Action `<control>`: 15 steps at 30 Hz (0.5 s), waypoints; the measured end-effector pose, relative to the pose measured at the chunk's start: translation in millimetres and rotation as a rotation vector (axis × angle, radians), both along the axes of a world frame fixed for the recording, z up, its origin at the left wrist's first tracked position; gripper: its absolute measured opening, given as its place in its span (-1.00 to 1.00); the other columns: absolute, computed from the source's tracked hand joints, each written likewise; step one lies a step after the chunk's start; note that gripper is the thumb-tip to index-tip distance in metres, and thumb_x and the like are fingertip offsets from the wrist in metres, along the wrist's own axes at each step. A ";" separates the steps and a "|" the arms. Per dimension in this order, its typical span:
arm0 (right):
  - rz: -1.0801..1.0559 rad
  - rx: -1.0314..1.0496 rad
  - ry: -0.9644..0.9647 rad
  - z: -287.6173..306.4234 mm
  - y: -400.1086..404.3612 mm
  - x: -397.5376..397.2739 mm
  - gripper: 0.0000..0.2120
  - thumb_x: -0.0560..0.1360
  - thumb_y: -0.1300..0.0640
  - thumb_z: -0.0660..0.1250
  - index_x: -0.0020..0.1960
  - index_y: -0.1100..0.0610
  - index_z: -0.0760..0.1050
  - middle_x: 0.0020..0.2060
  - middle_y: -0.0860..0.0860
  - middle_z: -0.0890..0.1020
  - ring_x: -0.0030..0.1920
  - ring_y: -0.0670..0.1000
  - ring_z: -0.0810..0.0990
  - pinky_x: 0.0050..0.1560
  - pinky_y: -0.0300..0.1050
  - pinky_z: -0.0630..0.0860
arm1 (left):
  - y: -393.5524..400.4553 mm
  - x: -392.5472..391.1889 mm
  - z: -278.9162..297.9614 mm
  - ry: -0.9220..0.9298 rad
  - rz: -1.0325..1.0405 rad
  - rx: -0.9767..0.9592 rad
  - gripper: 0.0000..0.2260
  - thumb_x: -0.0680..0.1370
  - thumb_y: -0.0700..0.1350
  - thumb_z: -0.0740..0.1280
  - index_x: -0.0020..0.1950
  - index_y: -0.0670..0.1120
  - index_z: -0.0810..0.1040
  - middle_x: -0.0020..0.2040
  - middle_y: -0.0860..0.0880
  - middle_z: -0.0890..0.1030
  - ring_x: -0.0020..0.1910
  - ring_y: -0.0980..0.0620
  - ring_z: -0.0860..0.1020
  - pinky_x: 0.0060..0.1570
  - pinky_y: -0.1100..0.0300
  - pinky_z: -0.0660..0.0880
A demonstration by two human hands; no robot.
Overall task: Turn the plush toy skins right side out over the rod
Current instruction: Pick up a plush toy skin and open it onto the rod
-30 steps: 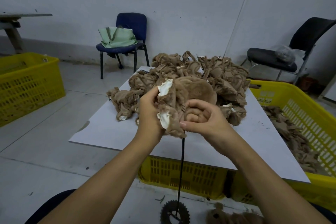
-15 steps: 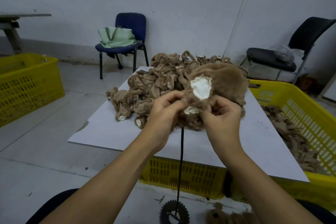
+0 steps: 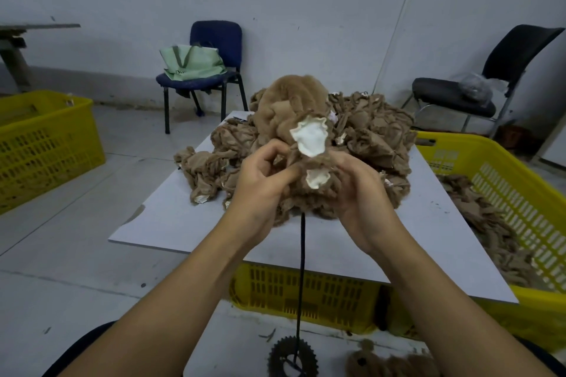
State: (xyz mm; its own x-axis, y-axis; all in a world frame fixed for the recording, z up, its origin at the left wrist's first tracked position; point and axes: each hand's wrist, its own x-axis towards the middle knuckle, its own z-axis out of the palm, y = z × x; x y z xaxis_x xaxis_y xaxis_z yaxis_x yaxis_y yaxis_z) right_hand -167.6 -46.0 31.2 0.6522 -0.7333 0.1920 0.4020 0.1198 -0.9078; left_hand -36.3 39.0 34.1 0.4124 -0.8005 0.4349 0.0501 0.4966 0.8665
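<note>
Where the rod [image 3: 302, 266] meets the plush skin [image 3: 294, 107], fabric hides its tip.

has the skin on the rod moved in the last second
Yes. The plush skin has risen and spread: its fuzzy top now stands above the pile of skins, level with the blue chair seat.

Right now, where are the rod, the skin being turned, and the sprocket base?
rod [image 3: 302, 266], head view, mid-shaft
plush skin [image 3: 289, 95], head view, furry top
sprocket base [image 3: 292, 360], head view, toothed wheel
</note>
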 end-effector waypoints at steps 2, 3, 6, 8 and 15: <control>0.056 -0.007 0.038 3.0 -1.2 -1.6 -0.69 0.63 0.12 0.24 0.25 0.30 0.56 0.09 0.18 0.68 0.05 0.07 0.69 -0.20 -0.17 0.61 | -1.2 4.5 -0.7 -0.011 0.035 0.001 -0.92 0.47 -0.24 0.45 -0.06 -0.11 0.64 -0.07 -0.15 0.70 -0.04 -0.10 0.69 -0.08 0.05 0.65; 0.052 -0.029 0.073 2.6 -2.0 -2.8 -0.73 0.61 0.13 0.29 0.21 0.26 0.59 0.05 0.15 0.70 0.00 0.04 0.70 -0.25 -0.20 0.59 | -1.5 5.2 -1.0 -0.040 0.056 0.009 -0.88 0.46 -0.24 0.47 -0.03 -0.16 0.62 -0.04 -0.19 0.70 -0.02 -0.14 0.68 -0.05 -0.02 0.65; 0.053 -0.118 0.163 2.6 -7.8 -6.9 -0.84 0.53 0.19 0.40 0.08 0.22 0.64 -0.03 0.14 0.70 -0.05 0.07 0.69 -0.18 -0.11 0.62 | -1.1 6.7 -1.7 -0.151 0.118 0.038 -0.74 0.42 -0.28 0.53 0.01 -0.31 0.53 -0.05 -0.29 0.65 -0.06 -0.22 0.65 -0.07 -0.20 0.62; 0.072 -0.232 0.226 3.7 -9.1 -9.0 -0.79 0.46 0.18 0.48 0.03 0.27 0.62 -0.11 0.18 0.67 -0.12 0.08 0.67 -0.16 -0.08 0.59 | 0.0 7.4 -1.6 -0.229 0.190 0.045 -0.67 0.35 -0.26 0.59 -0.03 -0.32 0.53 -0.09 -0.28 0.63 -0.11 -0.20 0.63 -0.13 -0.16 0.61; -0.180 -0.410 0.163 -4.3 7.5 2.9 -0.86 0.46 0.42 0.40 -0.20 0.44 0.45 -0.31 0.34 0.46 -0.26 0.08 0.47 -0.27 -0.09 0.46 | -5.2 3.7 -4.8 -0.309 0.308 0.014 -0.82 0.38 -0.37 0.53 -0.13 -0.38 0.56 -0.22 -0.27 0.60 -0.25 0.03 0.56 -0.26 0.03 0.57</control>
State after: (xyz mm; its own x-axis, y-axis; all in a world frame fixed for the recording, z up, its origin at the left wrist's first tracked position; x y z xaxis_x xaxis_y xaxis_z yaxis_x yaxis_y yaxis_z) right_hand -164.7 -38.5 26.9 0.5677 -0.7223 0.3949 0.2321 -0.3198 -0.9186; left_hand -32.5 33.8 29.3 0.4850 -0.6673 0.5653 -0.3613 0.4357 0.8244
